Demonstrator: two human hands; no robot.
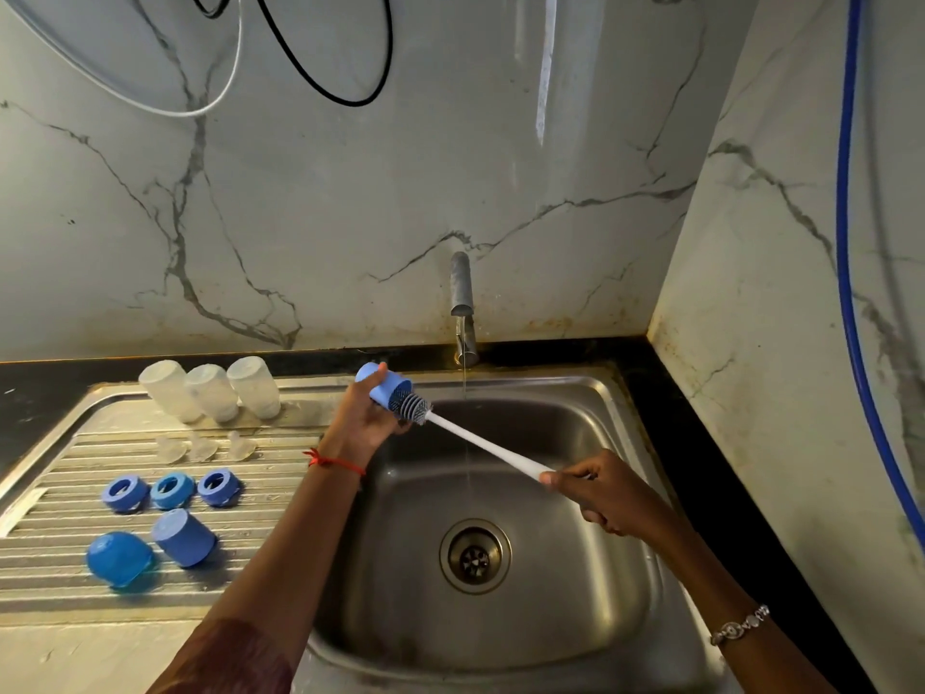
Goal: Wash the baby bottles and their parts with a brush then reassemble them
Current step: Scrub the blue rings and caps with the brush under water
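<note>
Left hand (360, 418) grips a blue plastic cap (385, 385); right hand (600, 493) clamps the white-handled grey brush (480, 443) at its mouth. Frosted plastic bottles (210, 393), clear teats (200, 448) and blue rings (172, 489) lie left, apparently washed; reassembly is not yet begun.

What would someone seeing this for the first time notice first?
The blue cap held over the sink by the left hand, with the right hand holding a bottle brush at its mouth, stands out first. Behind it a thin stream runs from the tap. On the drainboard at left, three clear bottles stand in a row behind three blue rings.
</note>
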